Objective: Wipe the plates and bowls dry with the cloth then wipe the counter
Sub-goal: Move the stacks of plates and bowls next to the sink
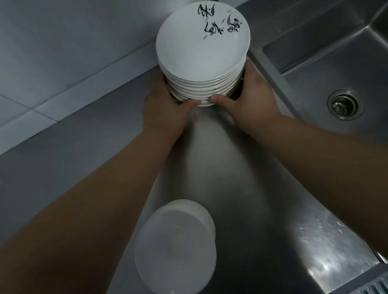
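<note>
A tall stack of several white plates (202, 50), the top one marked with dark calligraphy and leaf shapes, stands at the far end of the steel counter (232, 166) by the wall. My left hand (166, 108) grips the bottom of the stack from the left, thumb curled on the lowest rim. My right hand (246, 97) grips it from the right the same way. Close to me sits a stack of white bowls (177, 252). No cloth is in sight.
A steel sink (353, 63) with a round drain (343, 104) lies right of the plates. Tiled wall (44, 56) bounds the counter at the left and back. Water droplets glisten on the counter's right side (331, 239). A slotted grate (380, 287) shows at bottom right.
</note>
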{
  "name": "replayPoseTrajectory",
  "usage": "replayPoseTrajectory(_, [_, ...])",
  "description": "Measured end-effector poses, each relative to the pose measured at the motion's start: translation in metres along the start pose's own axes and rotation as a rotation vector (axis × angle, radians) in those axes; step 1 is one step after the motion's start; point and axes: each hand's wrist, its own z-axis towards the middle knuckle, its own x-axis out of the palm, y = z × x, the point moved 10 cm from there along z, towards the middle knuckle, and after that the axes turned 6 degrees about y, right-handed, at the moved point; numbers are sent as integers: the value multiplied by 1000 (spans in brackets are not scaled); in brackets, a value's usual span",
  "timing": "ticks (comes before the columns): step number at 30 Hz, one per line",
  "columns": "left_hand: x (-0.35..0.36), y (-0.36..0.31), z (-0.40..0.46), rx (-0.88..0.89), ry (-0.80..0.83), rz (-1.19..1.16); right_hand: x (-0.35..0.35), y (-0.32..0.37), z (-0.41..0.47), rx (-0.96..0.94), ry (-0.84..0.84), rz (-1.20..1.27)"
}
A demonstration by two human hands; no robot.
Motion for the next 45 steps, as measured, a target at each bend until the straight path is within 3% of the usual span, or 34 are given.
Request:
replayPoseTrajectory(19, [22, 2, 2, 3, 33, -135, 1, -12, 11, -17, 30, -50])
replayPoseTrajectory(25, [19, 5, 0, 49, 66, -83, 2, -9, 13, -3, 11, -208])
replayPoseTrajectory(32, [10, 15, 7, 41, -6, 26, -1, -9, 19, 13, 68, -413])
replayPoseTrajectory(45, [25, 12, 4, -29, -63, -36, 1, -10, 16, -23, 18, -364])
